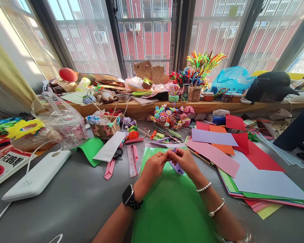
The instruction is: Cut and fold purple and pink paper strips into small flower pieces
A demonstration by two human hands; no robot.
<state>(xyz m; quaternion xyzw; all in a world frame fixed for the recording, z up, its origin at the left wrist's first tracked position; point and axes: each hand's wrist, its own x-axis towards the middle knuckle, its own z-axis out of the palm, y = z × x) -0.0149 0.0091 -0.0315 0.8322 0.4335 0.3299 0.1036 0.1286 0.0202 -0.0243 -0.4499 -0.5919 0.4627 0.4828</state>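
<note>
Both hands meet above the far end of the green sheet (172,206). The purple paper piece (176,165) is pinched between left hand (153,167) and right hand (186,162) — fingers closed narrowly on it, its long axis hanging down toward the sheet, right hand marginally nearer.

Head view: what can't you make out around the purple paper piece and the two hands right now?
- Purple paper piece: its fold shape, mostly covered by the fingers of the left hand and right hand.
- Scissors: blades hidden under the white paper strip.
- Green sheet: near end cut off by the bottom edge.
- Ruler: markings too small to read.
</note>
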